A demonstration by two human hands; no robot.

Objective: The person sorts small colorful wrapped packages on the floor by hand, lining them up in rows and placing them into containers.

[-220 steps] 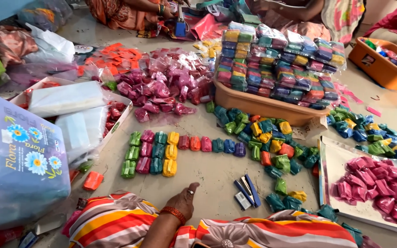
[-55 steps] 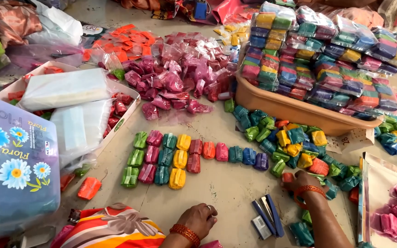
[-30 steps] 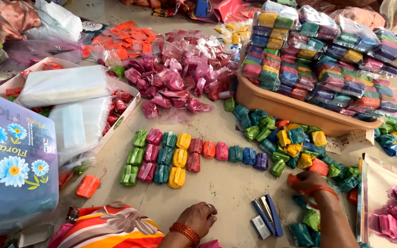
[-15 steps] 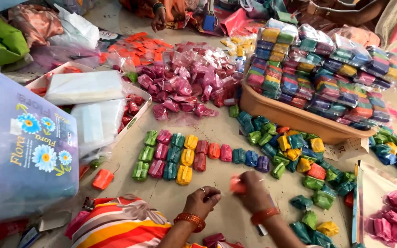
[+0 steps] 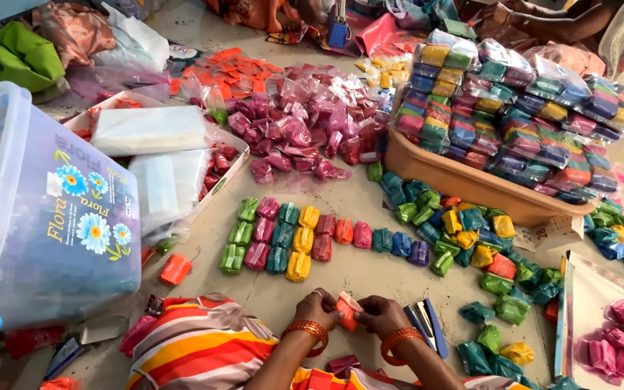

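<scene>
Orange packet (image 5: 347, 309) pinched between my left hand (image 5: 317, 307) and right hand (image 5: 380, 315), fingers gripping both ends. Handling step; next probably calls for setting it by the sorted rows (image 5: 283, 238).

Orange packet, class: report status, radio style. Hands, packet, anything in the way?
Left hand and right hand both pinch orange packet. Packet held above floor, near lap. Sorted packet rows beyond, not touching.

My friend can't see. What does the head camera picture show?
Two hands, the left hand and right hand, together hold a small orange packet above the floor. Beyond them lie neat rows of coloured packets, a pile of pink packets and a brown tray stacked with bundles.
</scene>
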